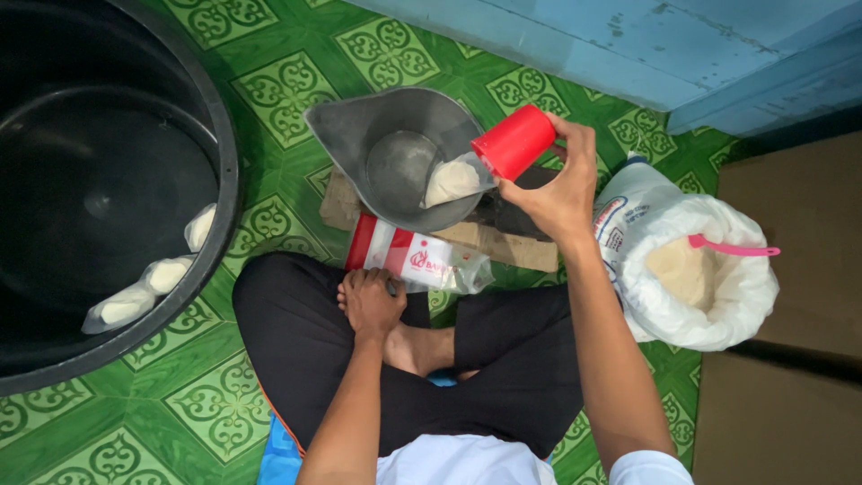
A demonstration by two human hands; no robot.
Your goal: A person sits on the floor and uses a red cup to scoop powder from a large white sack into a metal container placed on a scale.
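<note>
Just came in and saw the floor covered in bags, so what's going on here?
A person sits cross-legged on the green patterned floor. The right hand tips a red cup over a small clear bag lying in a grey scale pan, and white grain shows in the bag. The left hand rests by a red-and-white packet. A white sack of grain stands open at the right, and filled bags lie in the black tub.

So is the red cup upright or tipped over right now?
Tipped. The right hand holds the red cup on its side, mouth toward the grey scale pan.
</note>
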